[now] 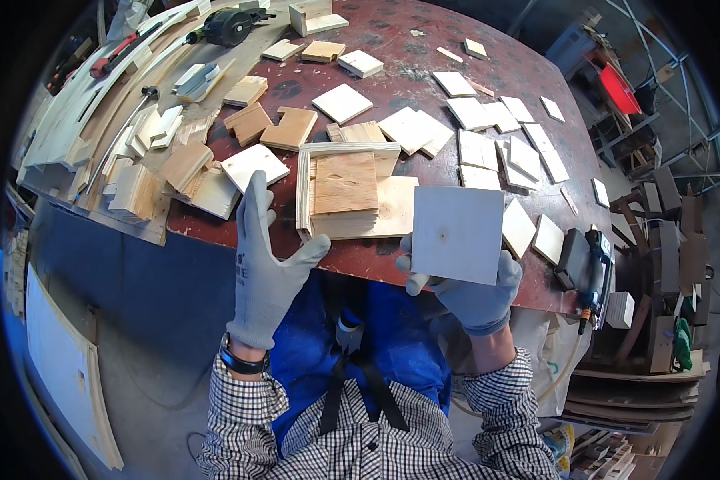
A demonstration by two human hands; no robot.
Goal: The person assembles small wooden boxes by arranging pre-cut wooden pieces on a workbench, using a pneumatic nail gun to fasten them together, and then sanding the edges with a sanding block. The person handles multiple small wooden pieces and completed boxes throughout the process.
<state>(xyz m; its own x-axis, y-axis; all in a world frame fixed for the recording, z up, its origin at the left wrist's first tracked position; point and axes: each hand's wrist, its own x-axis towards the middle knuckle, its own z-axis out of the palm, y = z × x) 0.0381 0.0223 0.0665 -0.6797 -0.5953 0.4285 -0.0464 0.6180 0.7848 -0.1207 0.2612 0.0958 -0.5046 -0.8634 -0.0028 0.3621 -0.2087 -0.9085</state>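
Note:
A pale square wooden panel [458,235] is gripped in my right hand [478,298], raised over the front edge of the table; the gloved fingers wrap behind it and the thumb lies along its right side. My left hand [269,260], also in a grey glove, is open with fingers spread and thumb out, holding nothing. It hovers beside a wooden corner frame [303,192] on the table. Inside that frame sits a stack of square wood pieces [344,184] on a pale board [398,210]. Part of the board is hidden behind the panel.
Loose wooden squares [478,150] lie scattered over the dark red table [408,64]. Small wood blocks [136,192] crowd the left side near a clamp bar [112,156]. A black power tool [228,26] lies far left. An air nailer [590,268] with a hose rests at the right edge.

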